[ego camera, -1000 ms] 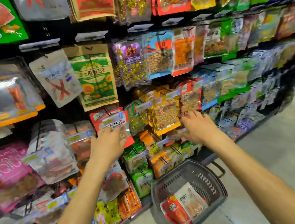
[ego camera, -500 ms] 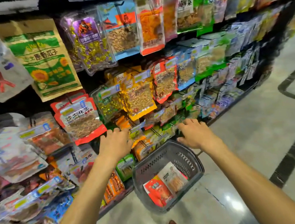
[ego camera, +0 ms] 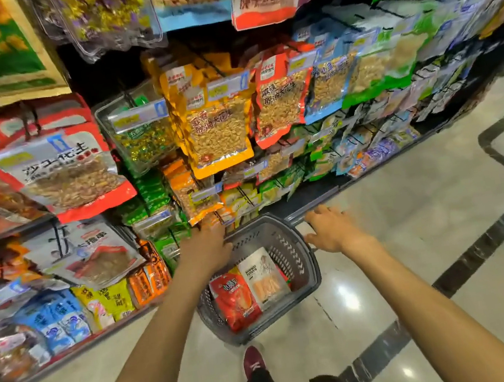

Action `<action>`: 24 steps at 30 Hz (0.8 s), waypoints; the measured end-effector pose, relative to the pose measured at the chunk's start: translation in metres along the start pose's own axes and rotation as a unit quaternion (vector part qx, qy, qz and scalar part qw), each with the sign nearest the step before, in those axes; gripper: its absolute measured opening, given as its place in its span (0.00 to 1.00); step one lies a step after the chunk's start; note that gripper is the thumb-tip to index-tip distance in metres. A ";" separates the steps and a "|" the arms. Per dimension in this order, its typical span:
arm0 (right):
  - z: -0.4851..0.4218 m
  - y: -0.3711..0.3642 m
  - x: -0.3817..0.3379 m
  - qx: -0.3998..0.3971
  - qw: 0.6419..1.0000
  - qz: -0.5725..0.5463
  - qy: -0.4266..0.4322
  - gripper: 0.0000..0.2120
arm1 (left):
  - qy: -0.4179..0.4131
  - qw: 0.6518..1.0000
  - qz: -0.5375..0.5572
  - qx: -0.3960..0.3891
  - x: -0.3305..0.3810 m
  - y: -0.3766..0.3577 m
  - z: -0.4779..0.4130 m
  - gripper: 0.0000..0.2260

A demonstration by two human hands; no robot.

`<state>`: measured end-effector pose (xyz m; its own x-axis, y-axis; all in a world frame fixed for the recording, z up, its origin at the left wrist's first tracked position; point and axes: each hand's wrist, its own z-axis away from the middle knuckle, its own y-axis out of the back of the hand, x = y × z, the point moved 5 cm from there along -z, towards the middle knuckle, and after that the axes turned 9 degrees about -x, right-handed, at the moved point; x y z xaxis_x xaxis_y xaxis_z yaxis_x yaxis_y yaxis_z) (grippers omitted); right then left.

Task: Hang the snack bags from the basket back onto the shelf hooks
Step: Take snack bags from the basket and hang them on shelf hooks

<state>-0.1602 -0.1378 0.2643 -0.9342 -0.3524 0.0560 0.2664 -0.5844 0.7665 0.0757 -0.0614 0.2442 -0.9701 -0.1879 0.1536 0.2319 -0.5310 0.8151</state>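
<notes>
A grey plastic shopping basket with slotted walls (ego camera: 291,250) stands on the glossy beige tiled floor (ego camera: 412,233), just in front of the bottom ledge of a black shop shelf (ego camera: 306,197) packed with hanging snack packets. Two snack bags lie flat inside the basket, side by side and touching: a red foil snack bag (ego camera: 235,300) on the left and a white snack bag printed with pale orange sticks (ego camera: 264,276) to its right.

The left hand (ego camera: 208,245) hangs over the basket's far left rim, back upward. Its fingers reach forward towards the lowest orange and green packets on the shelf. Its grip is wide and holds nothing. The right hand (ego camera: 330,228) is above the floor just beside the basket's far right corner, palm down. Its fingers (ego camera: 318,212) are spread, so that grip is wide too and holds nothing. Neither hand touches the two bags in the basket.

On the hooks above, a yellow bag of peanuts with a clear window (ego camera: 219,130) hangs next to a red bag of peanuts (ego camera: 282,95). Further left hangs a silver bag with a red border (ego camera: 70,174). A dark red shoe (ego camera: 253,360) stands on the floor just behind the basket.
</notes>
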 end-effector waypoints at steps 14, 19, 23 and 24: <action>-0.139 -0.071 -0.016 -0.175 0.973 0.073 0.134 0.24 | 0.182 0.968 0.160 -0.065 -0.020 -0.101 -0.055 0.17; -0.194 -0.100 -0.012 -0.205 0.956 0.106 0.182 0.23 | 0.269 0.940 0.176 -0.110 -0.012 -0.158 -0.082 0.17; -0.242 -0.147 -0.014 -0.219 0.948 0.104 0.205 0.21 | 0.293 0.921 0.209 -0.149 -0.006 -0.215 -0.107 0.15; -0.251 -0.162 -0.014 -0.224 0.947 0.096 0.209 0.21 | 0.295 0.919 0.214 -0.149 -0.005 -0.233 -0.116 0.14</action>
<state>-0.1307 -0.2218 -0.0216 -0.7077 -0.6877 -0.1621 0.5837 -0.6983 0.4144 0.0350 -0.0323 -0.0112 -0.5990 -0.8004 0.0231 0.6770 -0.4908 0.5484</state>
